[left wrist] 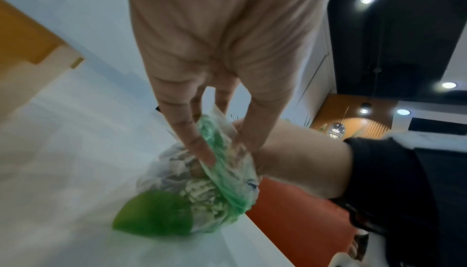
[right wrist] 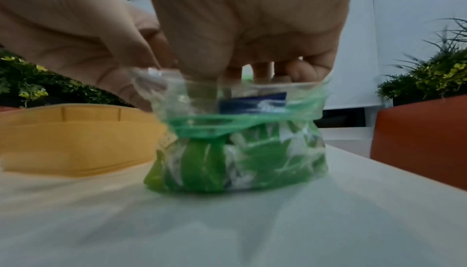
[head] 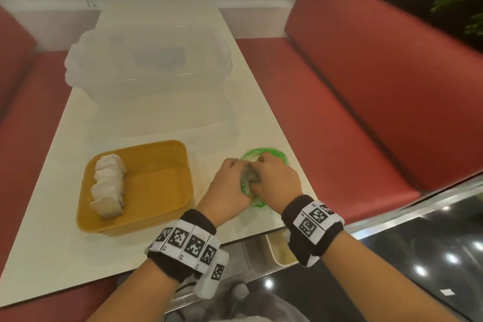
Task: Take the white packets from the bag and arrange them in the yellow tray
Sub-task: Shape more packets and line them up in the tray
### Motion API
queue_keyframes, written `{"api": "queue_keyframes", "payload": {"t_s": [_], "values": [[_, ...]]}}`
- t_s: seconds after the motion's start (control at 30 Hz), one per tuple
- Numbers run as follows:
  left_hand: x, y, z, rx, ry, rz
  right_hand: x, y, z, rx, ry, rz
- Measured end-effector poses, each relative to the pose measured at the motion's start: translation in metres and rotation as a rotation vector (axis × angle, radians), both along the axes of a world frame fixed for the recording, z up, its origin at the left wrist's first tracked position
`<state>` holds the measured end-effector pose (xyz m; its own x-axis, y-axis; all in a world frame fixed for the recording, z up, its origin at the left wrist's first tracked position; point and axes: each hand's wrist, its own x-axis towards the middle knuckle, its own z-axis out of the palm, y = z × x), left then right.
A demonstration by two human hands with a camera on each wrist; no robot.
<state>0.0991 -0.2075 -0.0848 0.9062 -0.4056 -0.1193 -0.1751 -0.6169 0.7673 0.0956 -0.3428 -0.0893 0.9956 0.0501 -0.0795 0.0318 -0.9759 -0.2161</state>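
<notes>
A clear bag with green print (head: 264,154) (left wrist: 215,195) (right wrist: 240,147) stands on the white table (head: 183,21) near its right edge, with white packets (right wrist: 252,101) crumpled inside. My left hand (head: 241,165) (left wrist: 225,147) pinches the near rim of the bag's mouth. My right hand (head: 261,159) (right wrist: 232,75) grips the opposite rim, thumb dipped inside and fingers curled behind. Left of the bag sits the yellow tray (head: 156,154) (right wrist: 76,141), with a row of several white packets (head: 108,185) standing along its left side.
A large clear lidded plastic box (head: 149,73) stands behind the tray. Red bench seats (head: 366,112) flank the table on both sides. The table's front edge (head: 261,236) runs just under my wrists. Plants (right wrist: 434,75) stand beyond the right bench.
</notes>
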Motion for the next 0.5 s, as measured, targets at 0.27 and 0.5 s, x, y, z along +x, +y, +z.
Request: {"api": "queue_keyframes", "payload": {"t_s": [0.27, 0.5], "values": [[0.009, 0.018, 0.002, -0.062, -0.015, 0.051, 0.008, -0.019, 0.006, 0.365, -0.024, -0.066], [0.015, 0.018, 0.004, -0.064, 0.006, 0.055, 0.006, -0.022, 0.030, 0.166, -0.033, 0.056]]}}
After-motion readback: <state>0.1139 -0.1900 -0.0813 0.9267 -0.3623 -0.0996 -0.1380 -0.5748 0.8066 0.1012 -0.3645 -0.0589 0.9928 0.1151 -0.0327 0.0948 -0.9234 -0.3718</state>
